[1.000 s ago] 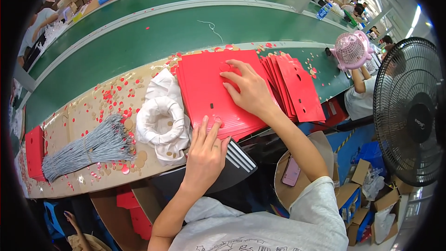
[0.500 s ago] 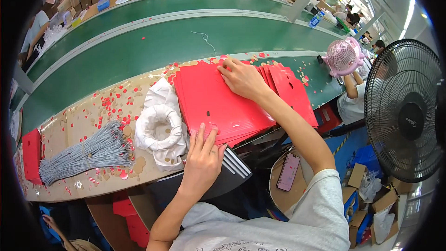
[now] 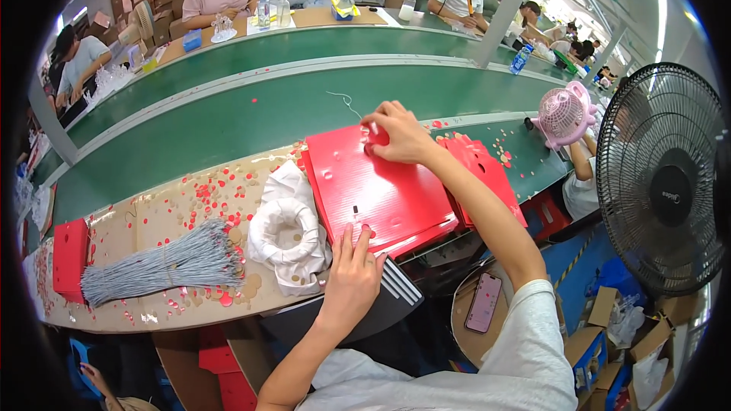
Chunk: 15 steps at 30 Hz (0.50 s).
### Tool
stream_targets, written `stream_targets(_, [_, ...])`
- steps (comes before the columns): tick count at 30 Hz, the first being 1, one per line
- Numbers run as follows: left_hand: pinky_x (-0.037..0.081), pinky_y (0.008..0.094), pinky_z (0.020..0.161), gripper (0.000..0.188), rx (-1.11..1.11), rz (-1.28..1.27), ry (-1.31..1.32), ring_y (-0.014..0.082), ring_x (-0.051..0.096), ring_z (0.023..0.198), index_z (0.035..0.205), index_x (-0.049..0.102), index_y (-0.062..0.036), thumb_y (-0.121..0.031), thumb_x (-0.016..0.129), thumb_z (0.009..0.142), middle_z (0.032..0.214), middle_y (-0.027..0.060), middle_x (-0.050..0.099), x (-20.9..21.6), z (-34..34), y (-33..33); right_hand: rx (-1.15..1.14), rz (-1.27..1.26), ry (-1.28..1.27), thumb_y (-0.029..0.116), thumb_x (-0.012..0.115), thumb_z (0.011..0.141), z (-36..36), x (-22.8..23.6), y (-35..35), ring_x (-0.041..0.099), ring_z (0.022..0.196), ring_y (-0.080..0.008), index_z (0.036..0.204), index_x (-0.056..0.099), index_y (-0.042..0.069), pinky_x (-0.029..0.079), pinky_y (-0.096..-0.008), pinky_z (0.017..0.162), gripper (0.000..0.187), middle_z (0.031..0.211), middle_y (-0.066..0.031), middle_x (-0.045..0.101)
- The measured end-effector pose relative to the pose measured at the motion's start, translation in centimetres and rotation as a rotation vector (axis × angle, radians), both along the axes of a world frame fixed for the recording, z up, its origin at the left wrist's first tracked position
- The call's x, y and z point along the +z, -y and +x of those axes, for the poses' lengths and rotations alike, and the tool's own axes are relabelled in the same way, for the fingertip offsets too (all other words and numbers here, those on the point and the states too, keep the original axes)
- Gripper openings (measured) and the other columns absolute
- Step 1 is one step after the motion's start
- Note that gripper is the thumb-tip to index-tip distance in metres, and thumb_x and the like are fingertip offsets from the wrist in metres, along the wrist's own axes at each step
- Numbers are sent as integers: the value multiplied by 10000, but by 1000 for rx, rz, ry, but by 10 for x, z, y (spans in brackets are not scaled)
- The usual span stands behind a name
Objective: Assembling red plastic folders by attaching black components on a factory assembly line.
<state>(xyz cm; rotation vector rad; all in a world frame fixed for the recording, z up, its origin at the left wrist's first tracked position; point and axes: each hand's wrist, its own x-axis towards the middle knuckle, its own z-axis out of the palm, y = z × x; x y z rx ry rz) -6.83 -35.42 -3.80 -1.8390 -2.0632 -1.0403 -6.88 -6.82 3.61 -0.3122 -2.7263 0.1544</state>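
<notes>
A stack of red plastic sheets (image 3: pixel 388 190) with small slots and round cut marks lies in front of me. My left hand (image 3: pixel 354 278) rests with fingers stretched out on the sheet's near edge, close to a dark slot. At the far edge my right hand (image 3: pixel 400 135) is closed, thumb and fingers pinched together beside a round mark. What sits between those fingertips is too small to make out. More red sheets (image 3: pixel 487 179) lie fanned to the right, partly behind my right forearm. A ring of wrapped white cloth (image 3: pixel 283 224) sits left of the stack.
A bundle of grey wire ties (image 3: pixel 164 262) and a red stack (image 3: pixel 70 259) lie on the cardboard-covered table (image 3: pixel 122 217), among scattered red and tan discs. A black fan (image 3: pixel 662 183) and pink fan (image 3: pixel 563 116) stand right. Beyond the green conveyor (image 3: pixel 228 122), people sit working.
My view has tilted up, showing more of the far workers. My right hand has gone from fingers resting on the sheet to a raised, tighter pinch. My left hand stays at the near edge.
</notes>
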Motion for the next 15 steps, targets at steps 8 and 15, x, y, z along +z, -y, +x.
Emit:
stream_targets(8, [404,587,1096,177,-50,74,156,486,475,1352,853,658,100,-63,683,917,1328,231,604,6,-6,5,115,261,-142,164,750,774,9,45,19,571,1039,-283,1182,657,192,461,-431,927,420,1088,-77,585])
stream_targets(15, [406,638,1076,123,-172,147,225,438,568,1280,853,674,69,-42,714,889,1052,155,694,4,-12,10,73,265,-236,151,746,775,15,48,23,599,1024,-295,1158,669,197,455,-431,959,393,1080,-69,590])
